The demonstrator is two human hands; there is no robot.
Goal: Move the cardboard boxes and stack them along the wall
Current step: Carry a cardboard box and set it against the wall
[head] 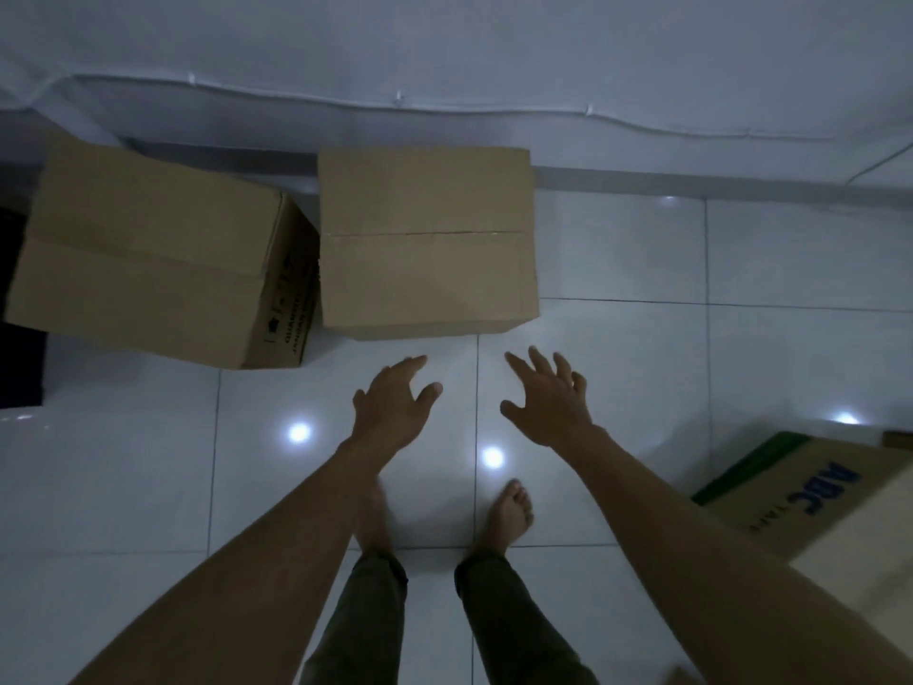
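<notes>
Pale wall (444, 51) across the top, meeting a glossy white tiled floor (642, 368) dotted with round reflections of light.

On that floor, at the left: left box (148, 249), plain brown cardboard, flaps closed, turned at an angle to the wall. Carries black printed marks and arrows on its right side face. Stands near the wall's foot; touching it or not, cannot tell.

Just beside it, to the right: middle box (425, 239), also brown and closed, with a seam running across the top. Sits square to the wall, its far edge close against the skirting. Near corners of the two almost meeting, a narrow dark gap between them.

Lower right, well apart from both: printed box (810, 506), cut off by the frame edge and partly hidden behind the right forearm. Shows a green stripe and blue letters "ABC".

Dark object (20, 338) at the far left edge, too dim to identify.

Two bare forearms reaching forward from the bottom. Left hand (393, 405) and right hand (548, 402) both spread, fingers loosely extended, gripping nothing. Hover short of the middle box's near face, touching no cardboard.

Below them, bare feet (511, 511) on the tiles, dark trouser cuffs above the ankles.

Thin white cable (395, 98) clipped along the wall.
</notes>
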